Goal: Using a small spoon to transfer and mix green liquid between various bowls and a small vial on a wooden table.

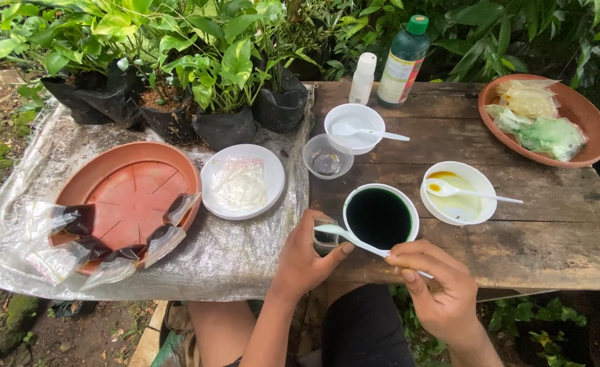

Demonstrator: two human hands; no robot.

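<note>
Looks partway through: several dark-filled bags (120, 253) already rest on the terracotta saucer (133, 190), left of the bowl of dark green liquid (380, 217). Left hand (306, 258) is wrapped around a small clear cup (325, 238) touching that bowl's left side, while the right hand (436, 282) pinches a white spoon (354, 239) over the cup. Behind the bowl, an empty clear cup (327, 158); right of it, a bowl with yellowish dregs (459, 194).

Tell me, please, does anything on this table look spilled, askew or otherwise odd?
Nothing looks spilled. The small filled bags hang over the rim of the terracotta saucer, near the table's edge. The left hand holds a small glass beside the bowl of dark liquid.
</note>
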